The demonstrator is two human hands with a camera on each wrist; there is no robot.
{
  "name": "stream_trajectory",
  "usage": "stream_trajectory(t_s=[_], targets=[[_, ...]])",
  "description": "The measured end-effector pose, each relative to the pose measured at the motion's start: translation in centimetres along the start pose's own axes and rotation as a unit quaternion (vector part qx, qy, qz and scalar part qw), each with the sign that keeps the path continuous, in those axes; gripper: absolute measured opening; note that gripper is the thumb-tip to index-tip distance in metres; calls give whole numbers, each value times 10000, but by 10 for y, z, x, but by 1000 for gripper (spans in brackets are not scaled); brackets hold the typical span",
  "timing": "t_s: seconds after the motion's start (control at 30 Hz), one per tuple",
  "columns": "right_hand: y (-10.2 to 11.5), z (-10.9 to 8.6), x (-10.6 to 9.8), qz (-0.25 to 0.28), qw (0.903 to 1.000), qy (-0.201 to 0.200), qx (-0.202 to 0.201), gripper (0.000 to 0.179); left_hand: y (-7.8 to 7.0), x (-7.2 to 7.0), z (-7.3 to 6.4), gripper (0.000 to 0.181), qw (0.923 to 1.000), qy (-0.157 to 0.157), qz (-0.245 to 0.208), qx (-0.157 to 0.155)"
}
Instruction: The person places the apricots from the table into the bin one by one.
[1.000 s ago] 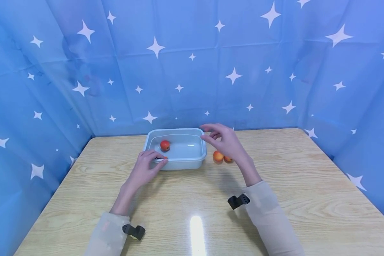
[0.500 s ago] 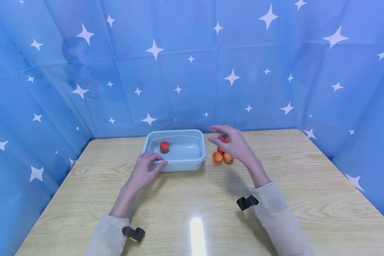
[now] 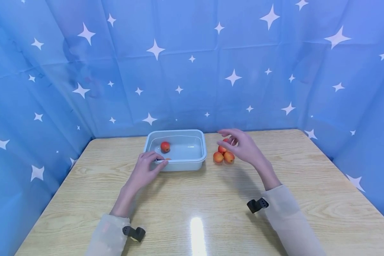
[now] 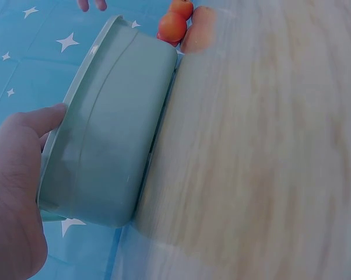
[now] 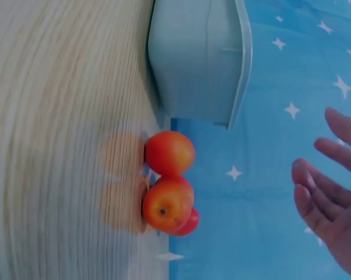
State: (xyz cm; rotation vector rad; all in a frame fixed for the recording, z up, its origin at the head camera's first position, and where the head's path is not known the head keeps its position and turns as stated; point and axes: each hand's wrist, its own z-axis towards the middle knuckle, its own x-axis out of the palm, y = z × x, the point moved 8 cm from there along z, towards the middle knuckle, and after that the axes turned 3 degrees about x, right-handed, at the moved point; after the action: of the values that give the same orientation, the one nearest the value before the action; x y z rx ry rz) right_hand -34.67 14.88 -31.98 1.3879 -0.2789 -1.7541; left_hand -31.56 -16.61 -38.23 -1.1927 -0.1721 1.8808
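My left hand (image 3: 144, 167) holds the front left rim of a light blue plastic box (image 3: 185, 165); in the left wrist view the thumb (image 4: 47, 118) lies outside the wall and the other fingers are mostly hidden behind it. Inside the box sits a red apple-like fruit (image 3: 165, 147). A sliver of another orange fruit (image 3: 168, 159) shows just behind the front rim. My right hand (image 3: 244, 145) hovers above a cluster of red-orange fruits (image 3: 218, 157) beside the box, its fingers loosely bent, apart and holding nothing. In the right wrist view it hangs clear of the fruits (image 5: 169, 153).
The box and fruits stand toward the back of a wood-grain table (image 3: 166, 213). A blue curtain with white stars (image 3: 192, 71) hangs behind and at both sides. Each sleeve carries a small black wrist camera (image 3: 258, 205).
My right hand has moved right, from the box's right rim to over the fruit cluster, uncovering more of it. My left hand has stayed on the box's rim.
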Motion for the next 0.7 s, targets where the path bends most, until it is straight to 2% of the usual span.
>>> stream_trajectory(t_s=[0.37,0.7], targets=[[-22,0,1,-208,9988,381,209,46,0,-1,-1,14,9999,21,3,-118],[-45,-2,7,33,9975,656,249,37,1,0,-1,13,10000,29,36,-78]])
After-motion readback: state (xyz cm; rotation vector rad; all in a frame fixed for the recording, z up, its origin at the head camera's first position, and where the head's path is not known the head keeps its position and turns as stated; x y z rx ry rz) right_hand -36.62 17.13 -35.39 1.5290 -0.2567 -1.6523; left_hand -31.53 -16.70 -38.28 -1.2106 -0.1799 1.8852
